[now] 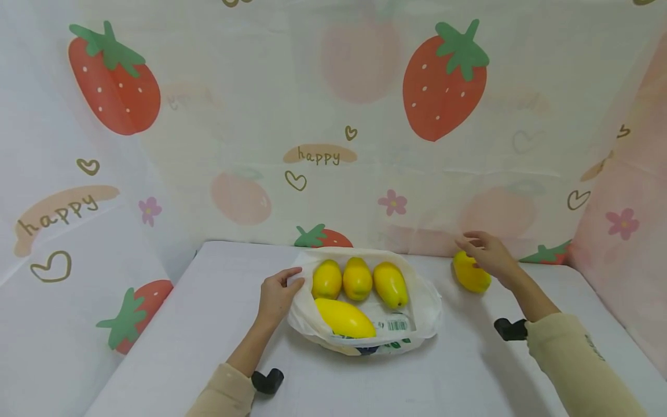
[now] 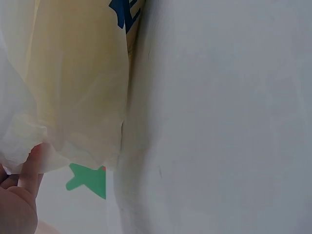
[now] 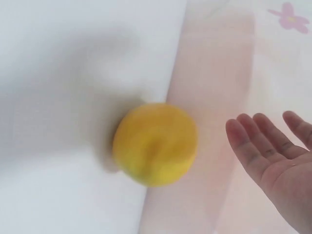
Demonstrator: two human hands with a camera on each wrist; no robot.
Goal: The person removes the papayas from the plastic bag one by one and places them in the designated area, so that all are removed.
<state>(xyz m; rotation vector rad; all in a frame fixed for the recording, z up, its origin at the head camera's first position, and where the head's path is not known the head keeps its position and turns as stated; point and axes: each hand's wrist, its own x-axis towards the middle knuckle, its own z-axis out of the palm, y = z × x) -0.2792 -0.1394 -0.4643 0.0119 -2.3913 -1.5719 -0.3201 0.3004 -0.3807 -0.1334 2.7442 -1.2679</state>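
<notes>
A white plastic bag (image 1: 427, 307) with green and dark blue print lies mouth-up at the middle of the table, holding several smooth yellow mango-like fruits (image 1: 357, 279). At its left rim, my left hand (image 1: 278, 298) pinches the plastic between thumb and fingers; in the left wrist view a finger shows partly behind the thin film. Right of the bag, another yellow mango-like fruit (image 1: 471, 272) lies alone near the table's back edge. Over it hovers my right hand (image 1: 490, 258), fingers extended and holding nothing. The right wrist view shows that hand (image 3: 280, 165) apart from the fruit (image 3: 155, 145).
The white table (image 1: 219, 284) is bounded at the back by a cloth wall (image 1: 250, 116) printed with strawberries, hearts and flowers. Similar cloth stands at both sides. Black wrist mounts (image 1: 267, 381) jut from both sleeves.
</notes>
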